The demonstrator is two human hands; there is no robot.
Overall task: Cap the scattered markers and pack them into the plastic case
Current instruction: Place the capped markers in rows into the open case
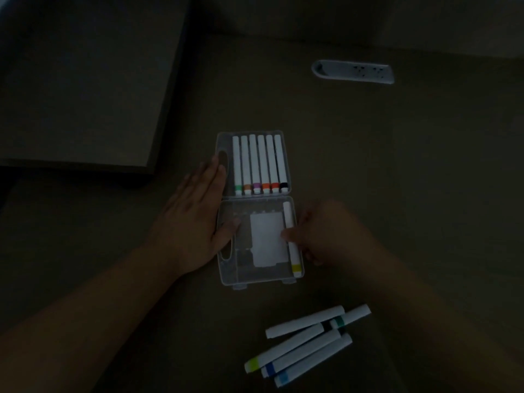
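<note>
Markers filled the upper half of the open plastic case (226, 268) at frame centre — a row of six capped markers (258, 165) stood side by side. In the lower half, the yellow-banded marker (292, 239) lay along the right wall, pinched by the right hand (320, 236). The left hand (195, 211) lay flat, fingers straight, against the case's left edge. Five loose markers (306, 344) were heaped at lower right — a grey power strip (353, 72) sat at upper right.

Very dim, murky (edges soft).
</note>
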